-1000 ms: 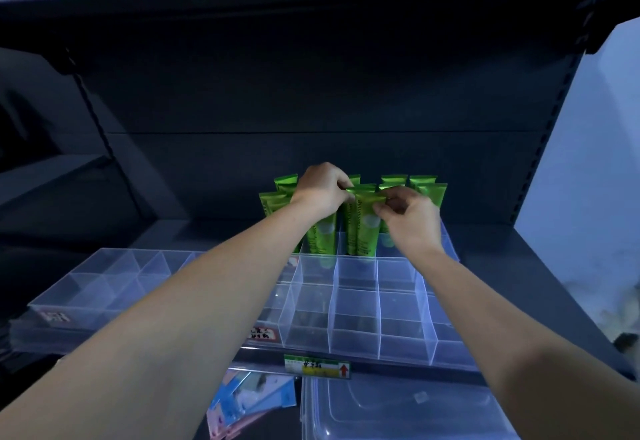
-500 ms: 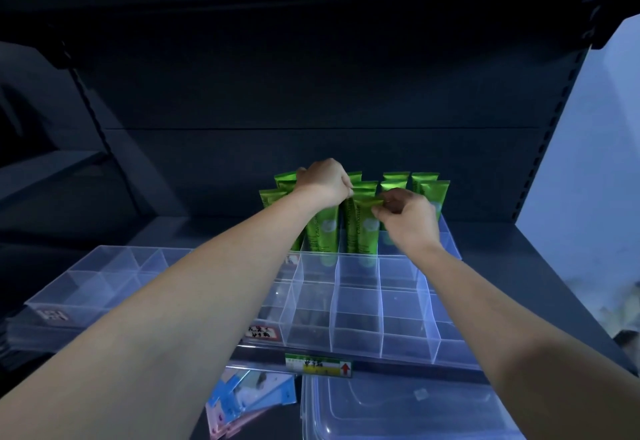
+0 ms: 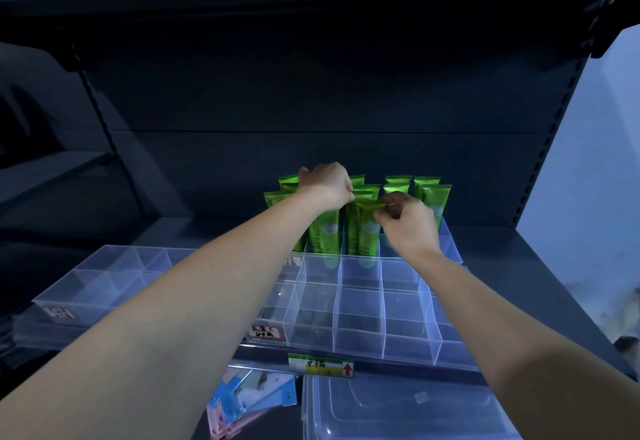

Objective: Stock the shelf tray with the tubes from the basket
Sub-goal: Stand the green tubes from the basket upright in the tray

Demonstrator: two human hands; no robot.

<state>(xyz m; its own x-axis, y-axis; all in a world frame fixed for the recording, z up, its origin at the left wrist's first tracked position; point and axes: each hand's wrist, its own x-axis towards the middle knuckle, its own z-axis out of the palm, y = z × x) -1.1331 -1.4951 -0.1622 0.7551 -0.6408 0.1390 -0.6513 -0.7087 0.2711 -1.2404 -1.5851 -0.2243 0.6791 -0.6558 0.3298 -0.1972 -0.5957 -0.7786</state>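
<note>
Tube point(image 3: 367, 232) — pinched at its flat top crimp between thumb and fingertips of the right hand point(image 3: 407, 228), standing upright, cap down, in a back cell of the tray point(image 3: 360, 353). Left hand point(image 3: 325, 183) curled over the tops of the other tubes point(image 3: 433, 200), just left of the pinch. Fingers hidden behind the knuckles, so no telling whether clasped on a crimp or only steadying the row. Green tubes packed close at the back of the tray, touching one another. Front rows of cells yet to be filled. Tray on the dark shelf point(image 3: 519, 259), price tag point(image 3: 322, 365) on the edge below.

Probably seating and squaring, not a fresh placement.

Risks from here:
- Tall and soft on a narrow cap, so liable to lean if let go off-plumb, and to knock the crowded neighbours over in a chain.
- Pressed down by the crimp, likely to buckle rather than seat.
- Left wrist low over the row — a careless withdrawal enough to drag a top along.

Against the earlier frames, little change: same pinch, same tube, both hands over the same spot, tube no visibly deeper.
</note>
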